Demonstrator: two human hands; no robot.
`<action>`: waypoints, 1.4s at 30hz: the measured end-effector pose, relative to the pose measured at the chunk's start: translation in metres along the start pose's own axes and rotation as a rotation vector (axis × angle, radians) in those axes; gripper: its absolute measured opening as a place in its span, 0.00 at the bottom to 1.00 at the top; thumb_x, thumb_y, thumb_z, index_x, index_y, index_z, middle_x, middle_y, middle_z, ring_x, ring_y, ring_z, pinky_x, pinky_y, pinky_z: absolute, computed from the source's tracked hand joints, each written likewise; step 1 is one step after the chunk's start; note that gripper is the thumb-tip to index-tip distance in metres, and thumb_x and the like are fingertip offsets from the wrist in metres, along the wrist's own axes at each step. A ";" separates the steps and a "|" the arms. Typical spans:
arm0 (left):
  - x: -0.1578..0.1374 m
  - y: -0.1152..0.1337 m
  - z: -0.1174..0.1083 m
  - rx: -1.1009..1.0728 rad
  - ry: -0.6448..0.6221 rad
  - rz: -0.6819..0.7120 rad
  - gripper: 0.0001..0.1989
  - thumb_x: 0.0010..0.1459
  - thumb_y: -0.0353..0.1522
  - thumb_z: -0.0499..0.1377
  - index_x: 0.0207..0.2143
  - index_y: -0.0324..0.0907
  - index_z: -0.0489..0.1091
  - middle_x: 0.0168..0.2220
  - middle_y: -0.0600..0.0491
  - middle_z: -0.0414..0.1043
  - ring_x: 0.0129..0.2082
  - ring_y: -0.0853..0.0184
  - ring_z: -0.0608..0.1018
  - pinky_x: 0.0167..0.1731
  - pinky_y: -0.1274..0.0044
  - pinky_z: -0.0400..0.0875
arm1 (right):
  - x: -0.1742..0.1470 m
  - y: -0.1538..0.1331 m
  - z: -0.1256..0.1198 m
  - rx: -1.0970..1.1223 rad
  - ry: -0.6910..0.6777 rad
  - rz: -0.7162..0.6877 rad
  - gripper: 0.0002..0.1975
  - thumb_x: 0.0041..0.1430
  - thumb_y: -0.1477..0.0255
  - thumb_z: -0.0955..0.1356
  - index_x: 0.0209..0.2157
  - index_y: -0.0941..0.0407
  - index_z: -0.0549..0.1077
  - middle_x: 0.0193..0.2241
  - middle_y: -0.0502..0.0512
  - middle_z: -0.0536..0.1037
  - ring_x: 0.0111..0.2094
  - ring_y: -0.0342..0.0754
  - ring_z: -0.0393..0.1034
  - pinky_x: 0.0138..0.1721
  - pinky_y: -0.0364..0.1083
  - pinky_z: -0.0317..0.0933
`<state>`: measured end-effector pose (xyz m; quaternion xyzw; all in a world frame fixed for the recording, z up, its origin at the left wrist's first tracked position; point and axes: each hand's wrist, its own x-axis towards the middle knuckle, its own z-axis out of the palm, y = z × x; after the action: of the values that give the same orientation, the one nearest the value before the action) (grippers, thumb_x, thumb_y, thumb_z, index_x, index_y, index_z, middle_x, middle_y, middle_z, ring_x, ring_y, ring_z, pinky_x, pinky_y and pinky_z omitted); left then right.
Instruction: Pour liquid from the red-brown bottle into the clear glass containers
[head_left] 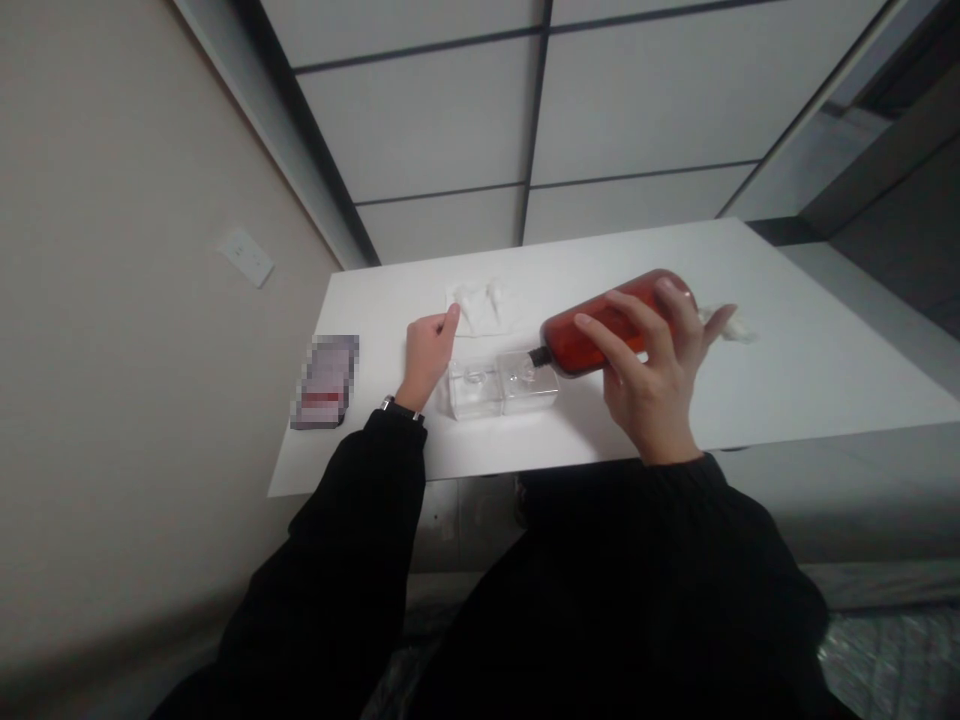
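Observation:
My right hand grips a red-brown bottle that is tipped on its side. The bottle's black neck points left and slightly down, over the right part of a clear plastic box with two compartments. Round shapes show on top of the box; whether liquid is flowing I cannot tell. Just left of the box, my left hand is closed with the thumb up. A small dark spot shows by its fingers, but what they hold, if anything, is hidden. Behind the box lie white cotton swabs or similar pieces on a white sheet.
The white table reaches to the right. A blurred-out phone-like object lies at the table's left end. Crumpled white tissue sits behind my right hand. A wall with a socket stands on the left, panelled doors behind.

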<state>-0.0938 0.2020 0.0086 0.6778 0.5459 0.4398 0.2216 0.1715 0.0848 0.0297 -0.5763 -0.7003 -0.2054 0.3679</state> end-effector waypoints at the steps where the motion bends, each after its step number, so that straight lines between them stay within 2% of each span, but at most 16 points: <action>1: 0.000 0.000 0.000 -0.003 -0.001 -0.004 0.29 0.70 0.44 0.53 0.20 0.45 0.44 0.20 0.59 0.42 0.23 0.70 0.50 0.27 0.70 0.44 | 0.000 0.000 0.000 -0.008 0.012 -0.006 0.34 0.61 0.84 0.64 0.60 0.35 0.75 0.64 0.51 0.74 0.70 0.69 0.59 0.69 0.83 0.39; 7: 0.000 0.000 -0.001 0.005 0.009 0.002 0.29 0.70 0.45 0.53 0.20 0.45 0.44 0.20 0.59 0.42 0.23 0.70 0.50 0.27 0.70 0.44 | 0.000 0.000 -0.001 -0.017 0.029 -0.034 0.34 0.61 0.83 0.64 0.60 0.34 0.75 0.63 0.52 0.75 0.69 0.69 0.61 0.70 0.82 0.39; 10: 0.000 0.000 -0.001 0.011 0.011 0.004 0.30 0.69 0.49 0.52 0.20 0.45 0.44 0.20 0.58 0.43 0.23 0.69 0.50 0.28 0.70 0.44 | -0.001 0.002 0.001 -0.030 0.024 -0.030 0.35 0.61 0.84 0.64 0.60 0.34 0.75 0.63 0.51 0.75 0.69 0.69 0.61 0.70 0.81 0.39; 14: -0.001 0.001 -0.001 0.003 0.017 -0.002 0.31 0.68 0.54 0.51 0.20 0.45 0.45 0.20 0.58 0.43 0.23 0.69 0.50 0.28 0.70 0.44 | -0.003 0.004 0.004 -0.034 0.086 -0.073 0.37 0.60 0.85 0.64 0.62 0.33 0.73 0.64 0.49 0.75 0.70 0.67 0.61 0.71 0.81 0.39; 19: -0.002 0.001 -0.001 -0.006 0.013 0.005 0.30 0.69 0.51 0.51 0.20 0.45 0.44 0.20 0.58 0.42 0.23 0.69 0.50 0.27 0.70 0.44 | -0.003 0.004 0.005 -0.050 0.136 -0.127 0.35 0.63 0.84 0.65 0.63 0.36 0.73 0.64 0.51 0.75 0.71 0.65 0.60 0.71 0.80 0.40; 26: -0.002 0.000 -0.001 -0.010 0.006 0.001 0.31 0.69 0.51 0.51 0.20 0.46 0.44 0.20 0.58 0.42 0.23 0.69 0.50 0.27 0.71 0.45 | -0.001 0.004 0.003 -0.077 0.124 -0.154 0.37 0.63 0.85 0.65 0.65 0.36 0.70 0.64 0.51 0.75 0.71 0.63 0.60 0.72 0.79 0.40; 33: -0.002 -0.001 -0.001 -0.013 0.006 -0.010 0.31 0.67 0.56 0.49 0.21 0.46 0.44 0.21 0.58 0.42 0.23 0.69 0.51 0.28 0.70 0.45 | 0.001 0.002 0.001 -0.057 0.126 -0.178 0.44 0.61 0.87 0.65 0.70 0.34 0.61 0.63 0.52 0.75 0.72 0.63 0.59 0.73 0.78 0.41; 42: -0.002 0.000 -0.001 0.010 0.004 -0.018 0.30 0.68 0.52 0.49 0.19 0.45 0.45 0.20 0.58 0.42 0.24 0.70 0.52 0.28 0.71 0.45 | 0.003 0.003 -0.003 -0.029 0.070 -0.184 0.45 0.63 0.86 0.65 0.72 0.31 0.57 0.64 0.51 0.74 0.72 0.65 0.59 0.73 0.80 0.39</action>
<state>-0.0946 0.1999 0.0089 0.6731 0.5548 0.4362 0.2210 0.1751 0.0860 0.0336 -0.5072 -0.7338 -0.2683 0.3637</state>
